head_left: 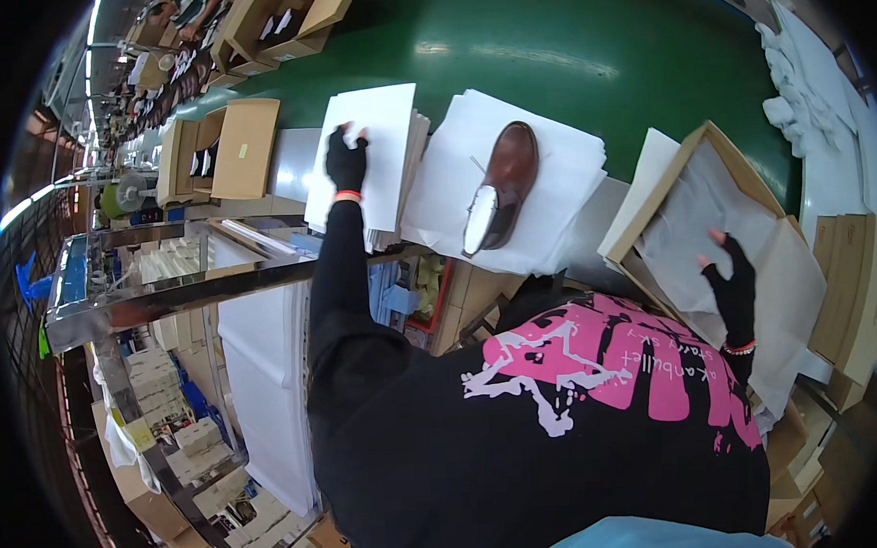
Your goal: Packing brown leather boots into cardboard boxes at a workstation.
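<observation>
Both of my hands wear black fingerless gloves. My left hand (347, 161) rests on the top of a stack of white cardboard sheets (380, 126), its thumb and fingers apart. My right hand (730, 281) is over an open cardboard box (669, 191) lined with thin white tissue paper (707, 231). Its thumb and forefinger are spread; whether it touches the tissue I cannot tell. Between the hands a brown leather shoe (514, 165) lies on a pile of white paper sheets (566, 197), with white paper in its opening. Neither hand touches the shoe.
The green bench top (547, 62) stretches beyond the sheets. Open boxes with dark shoes stand at left (246, 150) and far left (328, 12). White paper (809, 97) lies crumpled at far right. A metal-framed rack (183, 297) stands left of me; stacked cartons (844, 279) are at right.
</observation>
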{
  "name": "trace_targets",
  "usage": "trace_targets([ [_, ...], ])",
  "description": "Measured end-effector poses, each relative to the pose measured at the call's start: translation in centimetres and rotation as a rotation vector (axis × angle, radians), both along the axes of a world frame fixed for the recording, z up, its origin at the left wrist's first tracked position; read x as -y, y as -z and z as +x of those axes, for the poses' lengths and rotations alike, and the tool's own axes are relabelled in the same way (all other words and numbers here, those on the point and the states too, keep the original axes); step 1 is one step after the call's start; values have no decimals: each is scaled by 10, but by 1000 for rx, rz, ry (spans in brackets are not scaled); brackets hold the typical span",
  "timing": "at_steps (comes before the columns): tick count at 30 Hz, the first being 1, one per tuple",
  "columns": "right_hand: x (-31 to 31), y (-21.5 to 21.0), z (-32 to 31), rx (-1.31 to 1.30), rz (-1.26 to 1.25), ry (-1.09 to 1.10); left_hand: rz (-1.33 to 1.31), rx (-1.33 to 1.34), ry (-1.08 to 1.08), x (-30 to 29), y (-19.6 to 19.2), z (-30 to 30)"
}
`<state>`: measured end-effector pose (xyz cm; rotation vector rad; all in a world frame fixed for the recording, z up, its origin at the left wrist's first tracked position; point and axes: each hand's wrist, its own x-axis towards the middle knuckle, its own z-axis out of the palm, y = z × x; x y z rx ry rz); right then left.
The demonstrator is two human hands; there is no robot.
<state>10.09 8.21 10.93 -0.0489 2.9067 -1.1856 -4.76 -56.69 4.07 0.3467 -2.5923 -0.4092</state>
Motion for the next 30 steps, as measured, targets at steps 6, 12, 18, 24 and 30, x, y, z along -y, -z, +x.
trace_targets([
  [6,108,-51,-33,46,-193,-178,56,611,-400,110,16,8],
  [12,145,-59,-38,117,-268,-180,114,449,-428,153,14,26],
  [18,146,-58,-25,108,-240,-178,101,-73,-255,138,-49,2],
  [24,82,-18,-10,-158,-166,-20,1257,100,454,-136,-152,13],
  [30,-7,-28,28,-260,13,316,856,256,886,-366,-21,14],
])
